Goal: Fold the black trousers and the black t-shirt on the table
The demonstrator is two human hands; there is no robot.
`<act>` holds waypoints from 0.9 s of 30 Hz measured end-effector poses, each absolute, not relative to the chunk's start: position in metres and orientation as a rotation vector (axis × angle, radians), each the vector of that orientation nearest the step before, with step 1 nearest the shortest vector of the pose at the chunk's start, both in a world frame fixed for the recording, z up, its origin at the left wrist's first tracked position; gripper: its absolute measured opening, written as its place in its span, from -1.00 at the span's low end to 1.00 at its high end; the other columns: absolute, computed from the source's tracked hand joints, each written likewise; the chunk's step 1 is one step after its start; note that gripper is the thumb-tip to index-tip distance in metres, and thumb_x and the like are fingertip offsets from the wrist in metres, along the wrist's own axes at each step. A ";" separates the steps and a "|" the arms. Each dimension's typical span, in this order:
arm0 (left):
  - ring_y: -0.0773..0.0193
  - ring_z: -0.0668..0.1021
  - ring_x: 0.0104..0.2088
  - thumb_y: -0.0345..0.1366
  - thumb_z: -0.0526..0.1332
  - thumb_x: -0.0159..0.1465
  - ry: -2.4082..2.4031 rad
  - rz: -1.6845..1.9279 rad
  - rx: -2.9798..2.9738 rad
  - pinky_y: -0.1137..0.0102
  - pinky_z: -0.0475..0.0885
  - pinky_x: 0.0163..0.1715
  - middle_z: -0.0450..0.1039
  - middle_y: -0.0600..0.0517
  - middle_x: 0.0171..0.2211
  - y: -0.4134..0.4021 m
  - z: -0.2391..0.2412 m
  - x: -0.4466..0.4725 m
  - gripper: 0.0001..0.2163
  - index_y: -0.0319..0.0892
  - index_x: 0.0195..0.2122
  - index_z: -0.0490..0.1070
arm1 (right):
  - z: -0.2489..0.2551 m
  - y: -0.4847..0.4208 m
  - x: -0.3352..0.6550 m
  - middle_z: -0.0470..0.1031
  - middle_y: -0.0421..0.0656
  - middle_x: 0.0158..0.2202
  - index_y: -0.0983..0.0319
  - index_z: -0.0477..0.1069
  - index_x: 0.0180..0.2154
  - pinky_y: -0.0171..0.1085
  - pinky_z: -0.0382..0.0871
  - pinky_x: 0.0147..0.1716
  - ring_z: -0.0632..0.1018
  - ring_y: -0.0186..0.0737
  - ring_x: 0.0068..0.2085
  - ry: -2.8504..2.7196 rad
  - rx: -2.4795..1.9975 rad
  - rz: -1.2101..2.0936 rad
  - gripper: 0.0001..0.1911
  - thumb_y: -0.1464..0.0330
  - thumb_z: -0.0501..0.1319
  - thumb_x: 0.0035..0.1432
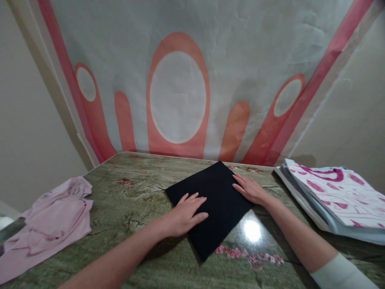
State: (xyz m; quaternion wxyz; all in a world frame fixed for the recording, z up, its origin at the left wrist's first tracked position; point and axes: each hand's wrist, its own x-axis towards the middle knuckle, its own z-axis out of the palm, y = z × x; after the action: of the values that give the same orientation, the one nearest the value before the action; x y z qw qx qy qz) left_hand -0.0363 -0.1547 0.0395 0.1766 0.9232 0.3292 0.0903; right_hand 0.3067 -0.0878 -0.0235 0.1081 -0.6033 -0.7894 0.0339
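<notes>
A black flat rectangle [218, 208], which looks like a folding board or folded dark cloth, lies at an angle on the wood-patterned table in the head view. My left hand [186, 214] rests on its left part, palm down with the fingers spread. On its right edge lies my right hand [248, 188], flat, with the fingers stretched toward the far corner. Neither hand grips anything. Whether the black piece is stiff or soft I cannot tell for certain.
A stack of folded shirts [337, 200], the top one white with pink print, sits at the right. A crumpled pink garment [57, 233] lies at the left. Behind the table [120, 208] hangs a grey sheet [246, 44] with orange shapes.
</notes>
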 end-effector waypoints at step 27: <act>0.36 0.41 -0.50 -0.10 0.16 0.10 1.249 0.630 1.794 0.51 0.22 -0.55 0.49 -0.02 -0.37 -0.060 0.025 -0.138 -0.64 -0.27 -0.18 0.43 | -0.017 0.046 0.253 0.45 -0.12 -0.18 0.27 0.38 -0.18 -0.17 0.37 -0.20 0.48 -0.25 -0.22 -1.771 -2.014 0.114 -0.76 0.25 0.10 0.20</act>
State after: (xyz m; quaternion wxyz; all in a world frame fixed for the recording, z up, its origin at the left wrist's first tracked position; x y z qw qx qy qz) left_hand -0.1380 -0.0602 0.0254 0.4201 0.7156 0.4982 0.2513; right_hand 0.2529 0.0460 -0.0171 0.2266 -0.7306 -0.6427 0.0414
